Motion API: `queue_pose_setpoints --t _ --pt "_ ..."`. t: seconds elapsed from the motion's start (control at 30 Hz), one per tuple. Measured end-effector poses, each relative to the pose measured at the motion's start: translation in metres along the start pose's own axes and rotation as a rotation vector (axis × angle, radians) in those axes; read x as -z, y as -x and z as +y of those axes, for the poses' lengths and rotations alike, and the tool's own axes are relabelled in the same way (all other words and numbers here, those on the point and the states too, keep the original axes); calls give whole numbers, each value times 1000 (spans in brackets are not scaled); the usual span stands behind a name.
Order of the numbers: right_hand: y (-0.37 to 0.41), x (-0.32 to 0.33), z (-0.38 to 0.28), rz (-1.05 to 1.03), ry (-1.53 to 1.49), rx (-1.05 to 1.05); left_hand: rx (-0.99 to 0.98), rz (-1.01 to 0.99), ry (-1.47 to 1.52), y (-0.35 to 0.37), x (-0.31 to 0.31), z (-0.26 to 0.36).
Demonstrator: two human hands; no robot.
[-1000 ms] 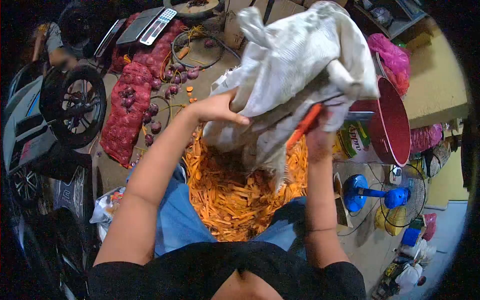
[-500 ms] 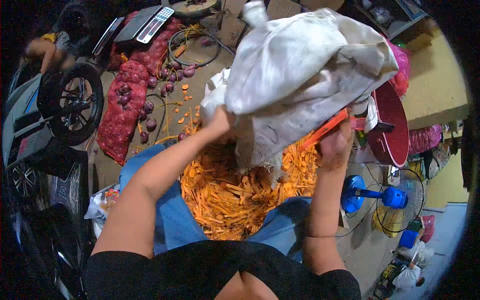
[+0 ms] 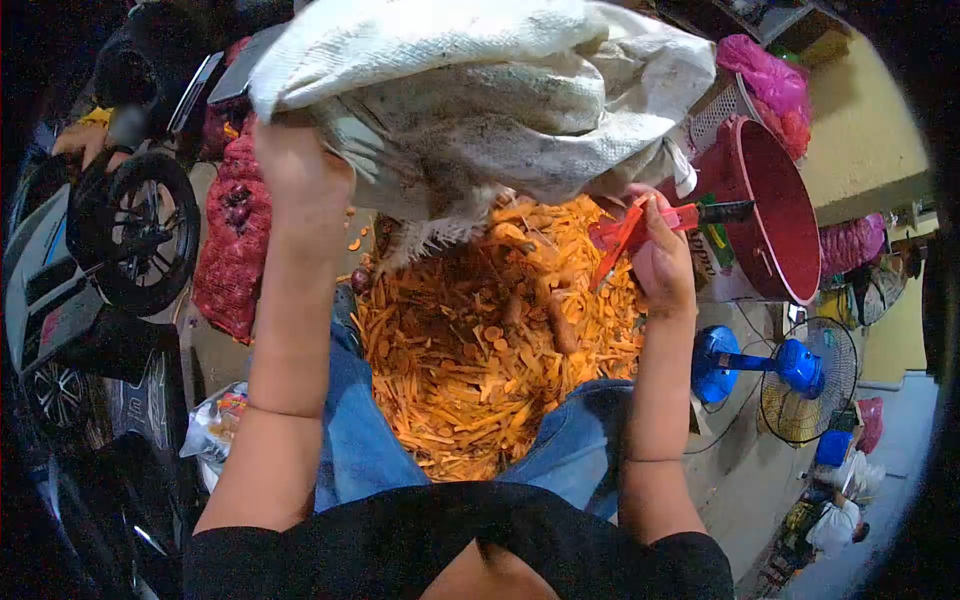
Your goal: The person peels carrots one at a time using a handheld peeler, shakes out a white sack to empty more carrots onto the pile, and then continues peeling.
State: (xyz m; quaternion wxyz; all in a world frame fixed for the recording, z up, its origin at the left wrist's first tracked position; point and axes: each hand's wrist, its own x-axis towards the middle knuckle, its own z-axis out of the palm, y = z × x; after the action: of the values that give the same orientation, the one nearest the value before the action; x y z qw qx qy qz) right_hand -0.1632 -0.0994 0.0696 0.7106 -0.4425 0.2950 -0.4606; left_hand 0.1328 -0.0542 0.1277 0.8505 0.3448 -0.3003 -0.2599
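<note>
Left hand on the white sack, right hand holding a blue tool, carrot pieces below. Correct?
Not blue: the head view shows the tool in the right hand is red. Left hand on the white sack and carrot pieces below stand.

- A motorbike stands at the left, its black spoked wheel turned towards the middle.
- A person, partly hidden, is at the far left beyond that wheel.
- A red mesh sack of onions lies just right of the wheel.
- A clear plastic bag sits at the near left.
- A red tub is at the right, a bright pink bag just beyond it.
- A pale yellow ledge runs along the far right, with a purple mesh bundle nearer.
- A blue fan with a round wire cage is at the right.
- Another person, in white, is at the near right.
</note>
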Motion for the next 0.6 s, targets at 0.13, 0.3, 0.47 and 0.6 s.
queue_pose_setpoints --t 0.13,0.3,0.47,0.6 --pt "3 4 4 -192 351 -111 -19 -357 310 3 3 5" --pt "5 -45 30 -632 976 -7 706 -90 149 49 -62 11" --pt "14 -65 69 -374 661 1 765 -591 114 110 -62 -38" --pt "16 -56 63 -203 344 37 102 -1258 -478 112 -60 -11"
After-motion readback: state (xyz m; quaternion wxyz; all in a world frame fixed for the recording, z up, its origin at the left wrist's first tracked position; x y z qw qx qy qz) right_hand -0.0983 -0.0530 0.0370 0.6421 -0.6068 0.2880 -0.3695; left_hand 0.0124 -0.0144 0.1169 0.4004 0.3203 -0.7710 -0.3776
